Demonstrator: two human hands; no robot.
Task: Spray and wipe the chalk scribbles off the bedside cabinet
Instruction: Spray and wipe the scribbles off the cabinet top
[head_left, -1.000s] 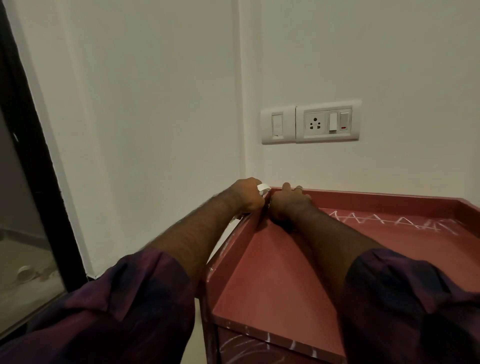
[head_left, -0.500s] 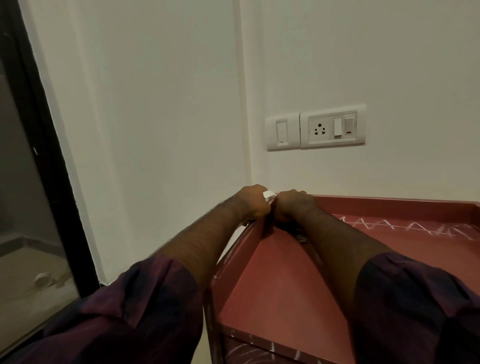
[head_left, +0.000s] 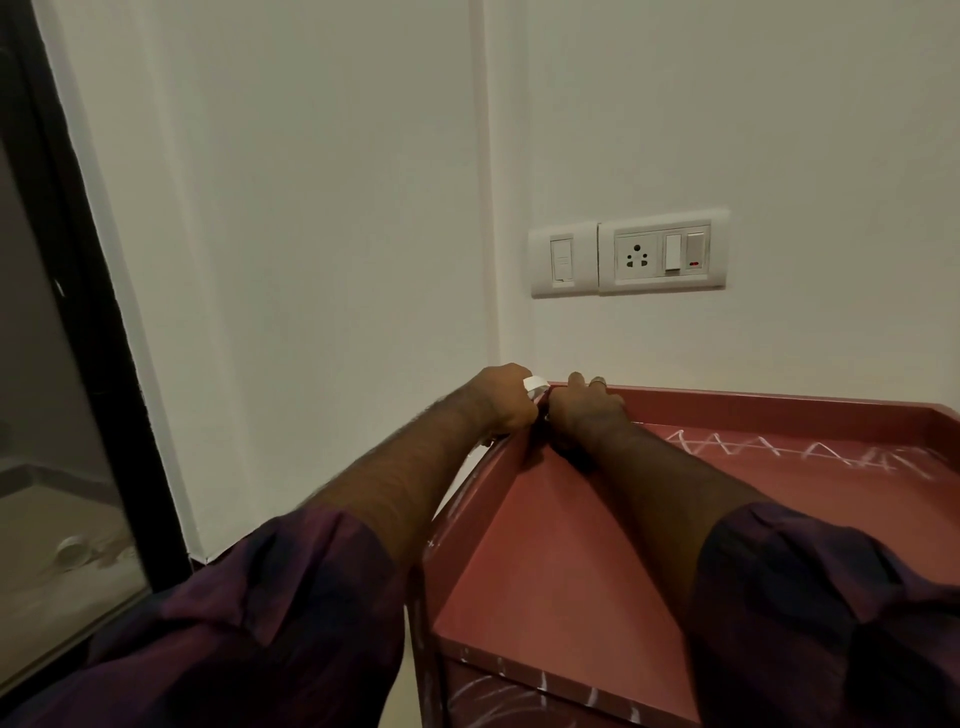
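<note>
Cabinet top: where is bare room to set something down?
Bare red surface between left rim and right forearm, front edge to back-left corner. Crowded there: left hand gripping white wipe, right hand beside it. Chalk zigzag lines the back.

No legible text, brand, label or number on the bedside cabinet (head_left: 571, 545) or switch plate (head_left: 628, 258)

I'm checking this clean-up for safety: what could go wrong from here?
1. The wall socket sits above the cabinet, its red indicator seemingly lit; spray mist might reach it.
2. The left hand, pinching a white scrap, and the right hand crowd the far-left corner, so the chalk zigzag along the back may get missed.
</note>
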